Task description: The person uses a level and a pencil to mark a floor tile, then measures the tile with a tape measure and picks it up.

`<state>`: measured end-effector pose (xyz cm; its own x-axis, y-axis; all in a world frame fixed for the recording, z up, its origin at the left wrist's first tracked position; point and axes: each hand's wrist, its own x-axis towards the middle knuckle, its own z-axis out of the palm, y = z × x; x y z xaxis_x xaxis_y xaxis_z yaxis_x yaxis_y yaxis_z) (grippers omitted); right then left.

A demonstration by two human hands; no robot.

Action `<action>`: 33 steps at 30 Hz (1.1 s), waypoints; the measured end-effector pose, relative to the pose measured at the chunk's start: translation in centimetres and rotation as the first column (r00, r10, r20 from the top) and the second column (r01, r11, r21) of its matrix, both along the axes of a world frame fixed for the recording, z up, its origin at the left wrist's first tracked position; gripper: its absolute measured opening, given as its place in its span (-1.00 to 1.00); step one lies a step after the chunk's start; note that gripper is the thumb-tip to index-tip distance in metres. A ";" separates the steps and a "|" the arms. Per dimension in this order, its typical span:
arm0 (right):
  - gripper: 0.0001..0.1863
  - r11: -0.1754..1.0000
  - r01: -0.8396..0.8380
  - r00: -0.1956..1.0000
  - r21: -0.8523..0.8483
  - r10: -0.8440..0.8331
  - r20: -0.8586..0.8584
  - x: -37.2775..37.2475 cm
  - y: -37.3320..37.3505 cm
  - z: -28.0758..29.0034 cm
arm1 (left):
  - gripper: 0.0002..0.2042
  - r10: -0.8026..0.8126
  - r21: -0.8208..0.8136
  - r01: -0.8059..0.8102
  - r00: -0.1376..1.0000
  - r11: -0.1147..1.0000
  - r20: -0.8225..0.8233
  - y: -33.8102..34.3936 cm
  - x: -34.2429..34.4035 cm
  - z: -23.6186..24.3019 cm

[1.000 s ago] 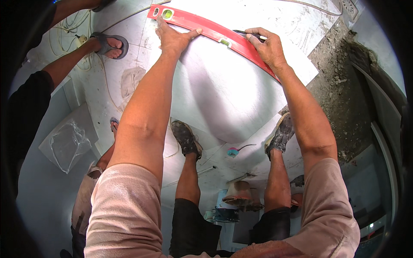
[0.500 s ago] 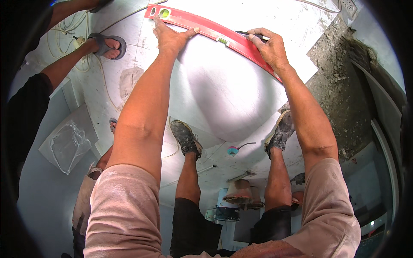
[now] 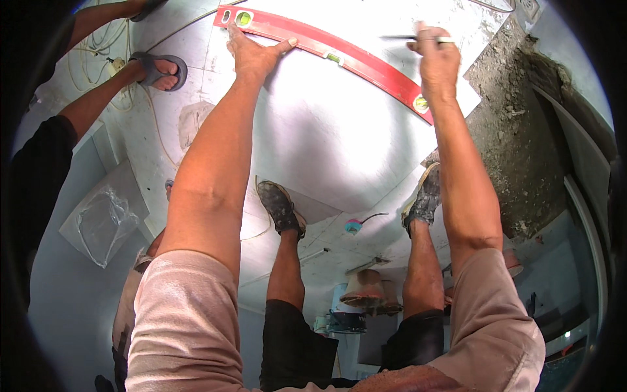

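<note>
Gripping a pen [image 3: 396, 37], the right hand [image 3: 436, 60] has moved away from the level [image 3: 369, 68]. The left hand [image 3: 253, 59], fingers spread, seemingly steadies it alone.

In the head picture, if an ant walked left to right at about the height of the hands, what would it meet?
Sandal → left hand → middle green vial → right hand → rubble.

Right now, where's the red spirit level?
In the head view, the red spirit level lies across the upper middle, the left hand touching its left half.
</note>
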<state>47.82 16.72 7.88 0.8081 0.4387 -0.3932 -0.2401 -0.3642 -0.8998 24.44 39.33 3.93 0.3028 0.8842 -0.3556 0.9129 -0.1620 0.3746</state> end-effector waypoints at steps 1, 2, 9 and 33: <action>-0.67 0.989 0.087 0.996 0.118 -0.088 0.009 0.6 -0.4 0.4 | 0.43 0.001 -0.006 -0.001 1.000 1.000 -0.013 0.0 0.0 0.0; -0.67 1.000 0.020 0.995 0.006 -0.021 0.093 0.8 -0.9 1.3 | 0.43 0.001 -0.010 -0.001 1.000 1.000 -0.026 0.0 0.0 0.0; -0.60 0.397 -0.530 0.535 -0.749 0.842 0.068 -4.8 -2.1 2.0 | 0.43 -0.004 0.010 0.004 1.000 1.000 0.004 -0.1 -0.2 -0.3; -0.70 0.507 -0.448 0.586 -0.736 0.788 0.186 -10.2 -5.4 0.3 | 0.06 0.076 0.055 -0.099 0.940 0.994 0.332 -1.8 -4.0 0.2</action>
